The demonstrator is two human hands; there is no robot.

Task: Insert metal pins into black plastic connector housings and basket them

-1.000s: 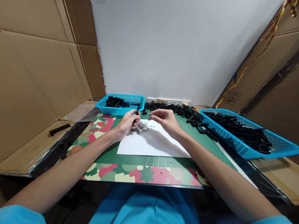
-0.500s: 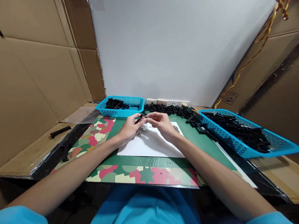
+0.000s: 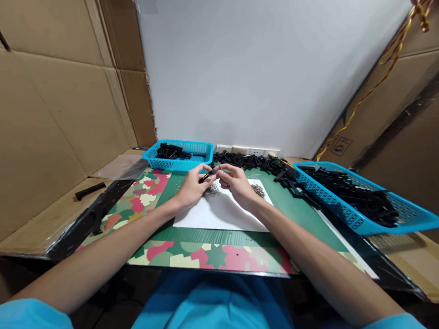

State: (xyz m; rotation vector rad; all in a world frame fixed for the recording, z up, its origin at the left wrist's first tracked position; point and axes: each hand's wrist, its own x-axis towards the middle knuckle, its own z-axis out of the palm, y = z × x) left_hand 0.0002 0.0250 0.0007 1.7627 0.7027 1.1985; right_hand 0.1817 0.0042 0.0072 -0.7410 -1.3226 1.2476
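My left hand (image 3: pixel 192 187) is closed on a slim black plastic part (image 3: pixel 206 176), which slants up to the right. Against that part's upper end, my right hand (image 3: pixel 237 183) pinches with thumb and forefinger; something thin and light shows at the fingertips, too small to name. Below both hands lies a white sheet (image 3: pixel 218 216). One pile of small shiny metal pieces (image 3: pixel 211 190) sits on it under the hands, and a second, browner pile (image 3: pixel 258 190) is by the sheet's right edge.
A blue basket (image 3: pixel 156 163) with black parts stands back left; a larger blue basket (image 3: pixel 360 225) full of them is at right. Loose black parts (image 3: pixel 256 161) heap along the back. One black part (image 3: pixel 90 191) lies on cardboard at left. Cardboard walls (image 3: pixel 34 121) flank the table.
My right fingers have shifted slightly and curled more at the end of the black part. My left hand keeps its hold. The view has moved a little.
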